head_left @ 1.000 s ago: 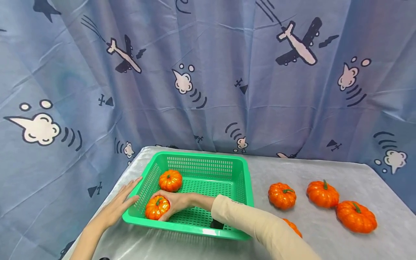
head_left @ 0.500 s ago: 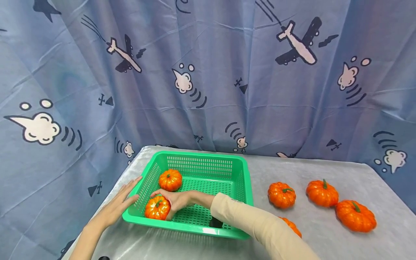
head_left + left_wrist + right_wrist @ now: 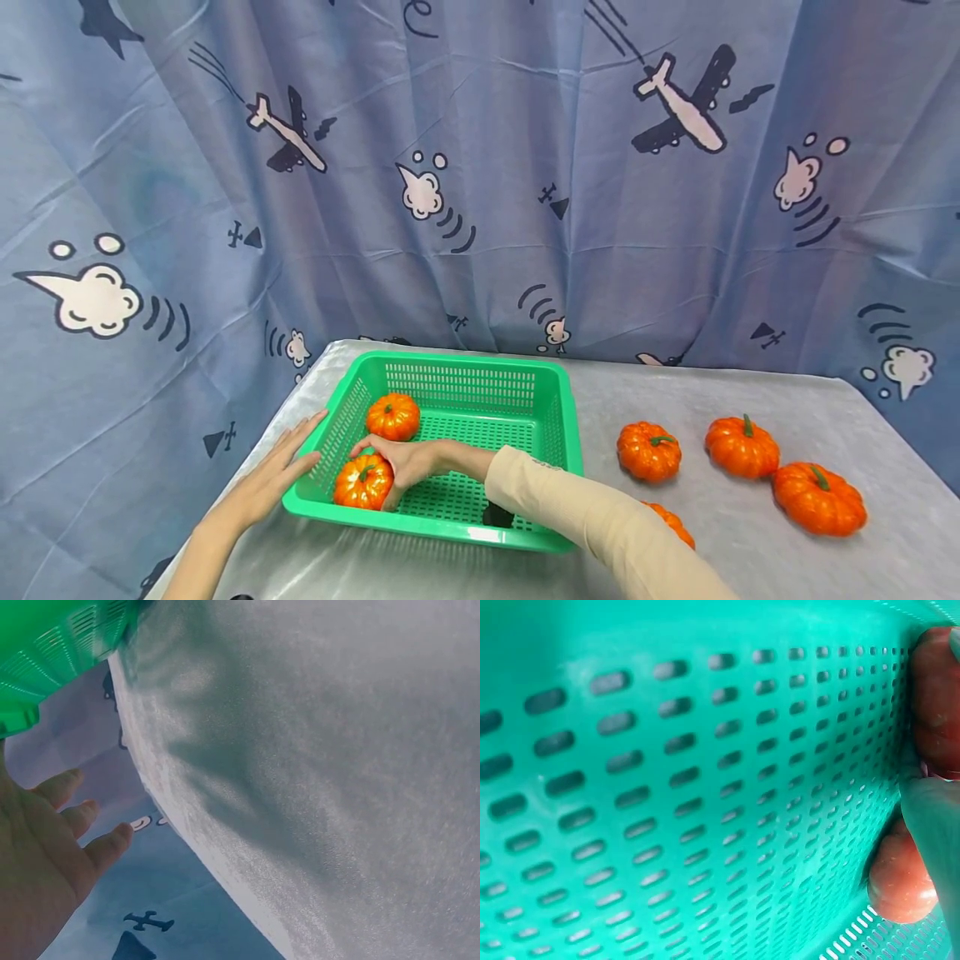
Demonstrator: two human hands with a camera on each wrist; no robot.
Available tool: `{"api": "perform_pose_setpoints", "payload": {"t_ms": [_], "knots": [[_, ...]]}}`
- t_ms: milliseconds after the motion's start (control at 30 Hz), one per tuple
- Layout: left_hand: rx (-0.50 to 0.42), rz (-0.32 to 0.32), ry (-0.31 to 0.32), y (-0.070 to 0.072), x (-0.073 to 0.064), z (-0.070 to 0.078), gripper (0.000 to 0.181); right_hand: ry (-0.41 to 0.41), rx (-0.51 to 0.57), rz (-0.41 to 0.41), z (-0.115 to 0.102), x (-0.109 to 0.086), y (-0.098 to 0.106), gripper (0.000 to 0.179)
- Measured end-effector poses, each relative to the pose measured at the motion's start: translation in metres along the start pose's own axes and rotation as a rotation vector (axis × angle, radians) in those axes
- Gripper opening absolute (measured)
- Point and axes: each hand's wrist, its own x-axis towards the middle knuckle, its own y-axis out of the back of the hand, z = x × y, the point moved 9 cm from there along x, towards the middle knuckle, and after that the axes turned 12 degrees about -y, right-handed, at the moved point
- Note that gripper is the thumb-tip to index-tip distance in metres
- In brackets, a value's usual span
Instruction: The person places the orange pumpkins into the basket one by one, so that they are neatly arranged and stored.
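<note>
Partly hidden behind the cream sleeve (image 3: 600,521): a pumpkin (image 3: 670,523) on the table, only its upper edge showing. Small dark object (image 3: 498,516) at the basket (image 3: 465,362) front wall, too small to identify. Cut off at the right edge of the right wrist view: the held pumpkin (image 3: 939,697).

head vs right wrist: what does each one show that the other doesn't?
Head only: the left hand flat against the basket's outer wall, four pumpkins on the table, the airplane curtain, and the right hand gripping the near pumpkin.
Right wrist only: a close view of the slotted mesh.
Both: the green basket and its two pumpkins.
</note>
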Motion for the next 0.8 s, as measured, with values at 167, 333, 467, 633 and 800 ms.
{"api": "perform_pose_setpoints", "payload": {"t_ms": [167, 333, 467, 633, 800], "knots": [[-0.005, -0.009, 0.000, -0.003, 0.002, 0.002, 0.057, -0.013, -0.005, -0.003, 0.000, -0.005, 0.000, 0.085], [-0.014, -0.015, -0.002, -0.005, 0.002, 0.003, 0.057, -0.018, -0.035, 0.002, -0.001, -0.010, 0.001, 0.088], [-0.023, -0.008, -0.029, -0.005, 0.001, 0.006, 0.057, -0.023, -0.076, 0.007, -0.001, -0.015, 0.001, 0.090], [-0.026, -0.004, -0.054, -0.004, 0.000, 0.007, 0.057, -0.006, -0.103, 0.003, -0.003, -0.025, 0.005, 0.093], [-0.035, 0.004, -0.072, -0.001, -0.001, 0.008, 0.058, 0.037, -0.136, -0.005, -0.010, -0.036, 0.012, 0.093]]}}
